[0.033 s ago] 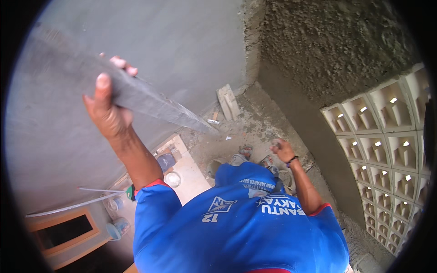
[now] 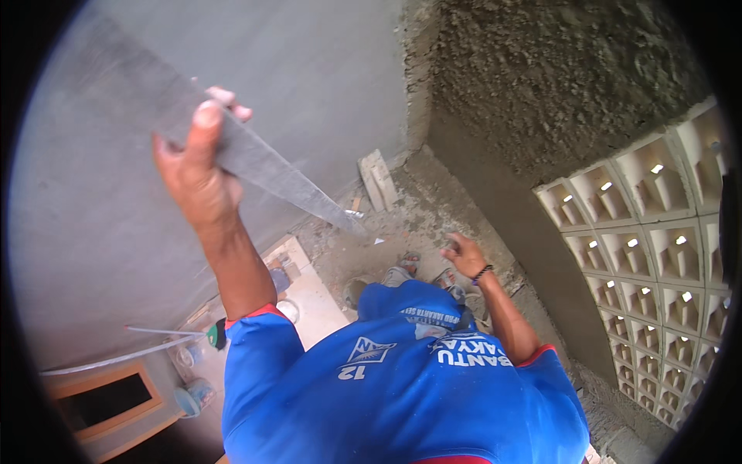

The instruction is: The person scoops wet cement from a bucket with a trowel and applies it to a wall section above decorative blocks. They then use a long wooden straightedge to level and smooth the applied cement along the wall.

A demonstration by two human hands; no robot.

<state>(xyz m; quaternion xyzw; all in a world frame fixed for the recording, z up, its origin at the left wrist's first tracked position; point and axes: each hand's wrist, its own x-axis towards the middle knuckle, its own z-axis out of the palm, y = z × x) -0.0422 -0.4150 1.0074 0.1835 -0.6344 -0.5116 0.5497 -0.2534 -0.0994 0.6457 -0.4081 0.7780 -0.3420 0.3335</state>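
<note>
My left hand (image 2: pixel 202 166) is raised at the upper left and wrapped round a long, flat grey straightedge (image 2: pixel 267 166), thumb on the near side and fingertips over the far edge. The bar slants from the upper left, in front of the smooth grey plastered wall (image 2: pixel 332 62), down toward the floor, where its tip is close to or on the ground. My right hand (image 2: pixel 468 258) hangs low above the floor, with a dark bracelet at its wrist. Its fingers are loosely bent and apart, and nothing shows in them.
Two short pale blocks (image 2: pixel 377 179) lean at the wall's corner. Rough dark plaster (image 2: pixel 556 85) covers the wall on the right, above pale ventilation blocks (image 2: pixel 666 185). Buckets (image 2: pixel 188 400) and a wooden-framed opening (image 2: pixel 151 371) are at the lower left. My feet stand on rubble-strewn floor (image 2: pixel 421 201).
My left hand and the straightedge have shifted slightly right and up in the picture. My right hand has moved a little left, its fingers more spread. The whole view has shifted slightly.
</note>
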